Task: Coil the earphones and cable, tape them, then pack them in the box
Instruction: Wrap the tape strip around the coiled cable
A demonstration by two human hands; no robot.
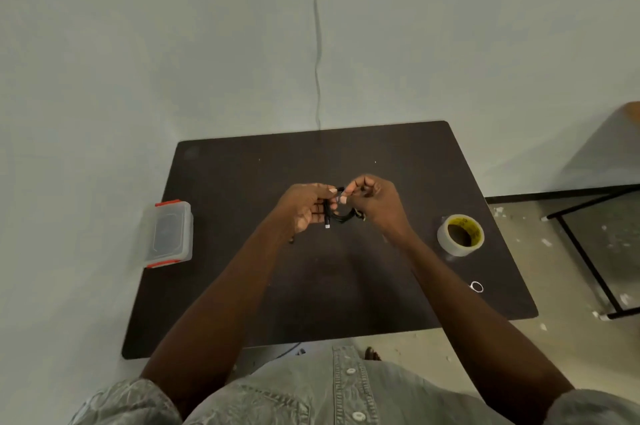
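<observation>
- Above the middle of the dark worktop [398, 286], both hands meet over a small black coil of cable [341, 215].
- Left hand [304, 210] curls round the coil's left side; a light-tipped plug hangs just below its fingers.
- Right hand [375, 198] pinches something at the coil's top, fingers bent tight. It looks like a short strip of tape, though the view is too blurred to be sure.
- Judged step: binding the coil. To do it well, the left hand should keep the loops pressed together so none spring out, while the right draws the strip snug round the bundle and presses its end down flat.
- Tape roll [460, 234] sits at three o'clock from the hands, well apart.
- Box [169, 234], clear with red clips, lid on, lies at nine o'clock by the worktop's edge.
- Small ring [476, 286] lies at five o'clock, near the tape roll.
</observation>
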